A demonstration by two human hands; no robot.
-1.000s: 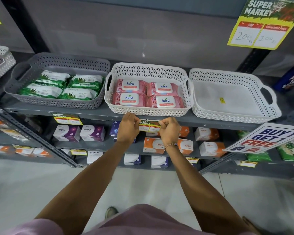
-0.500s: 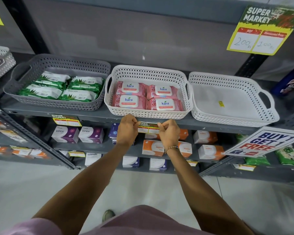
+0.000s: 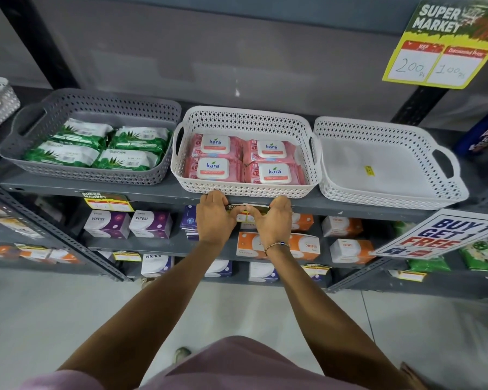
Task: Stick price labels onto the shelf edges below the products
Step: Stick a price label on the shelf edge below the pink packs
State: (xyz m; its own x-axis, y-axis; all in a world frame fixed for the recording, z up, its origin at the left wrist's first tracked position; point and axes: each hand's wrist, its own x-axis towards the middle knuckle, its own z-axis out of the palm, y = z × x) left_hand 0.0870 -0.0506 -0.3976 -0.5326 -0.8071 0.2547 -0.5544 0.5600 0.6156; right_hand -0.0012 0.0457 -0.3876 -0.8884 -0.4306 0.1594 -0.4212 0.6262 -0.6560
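A yellow and green price label lies against the grey shelf edge, right under the white basket of pink kara wipes. My left hand covers the label's left end and my right hand its right end. Both thumbs stretch inward along the label's face and press it to the edge, while the fingers curl over the shelf lip. Much of the label is hidden by the hands. A second price label is stuck on the same edge below the grey basket of green wipes.
An empty white basket stands to the right on the shelf. A tilted "buy 1 get 1 free" sign juts out at the right and a yellow price sign hangs top right. Lower shelves hold boxes.
Both hands were closed fists pinching the label's ends; now the thumbs have spread inward across the label along the shelf edge. The arms have hardly moved.
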